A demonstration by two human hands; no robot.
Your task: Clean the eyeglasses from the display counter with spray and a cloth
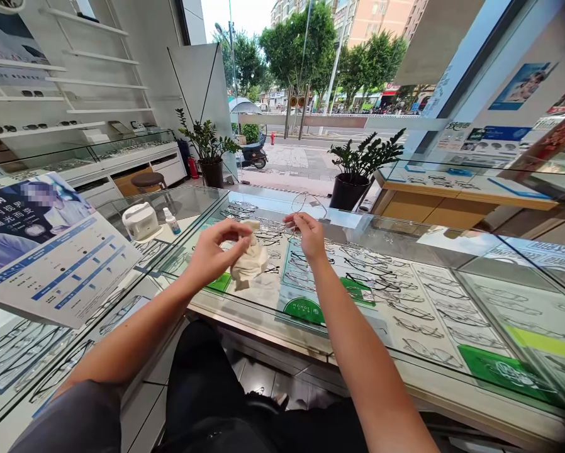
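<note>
My left hand [216, 257] is closed, thumb and fingers pinching a crumpled cream cloth [249, 265] that hangs down over the glass counter [258, 309]. To its right, my right hand [309, 236] grips a pair of thin-rimmed eyeglasses [306, 202], raised above the counter with the lenses beyond the fingers. The cloth and the eyeglasses are apart. Below the hands, rows of eyeglass frames [370, 270] lie inside the glass case, among green cards [304, 311].
At the left stand a tilted printed sign [56, 245], a white box-like container [141, 220] and a small spray bottle [172, 221]. Two potted plants [211, 173] flank the window beyond the counter. A round stool [148, 180] stands farther back.
</note>
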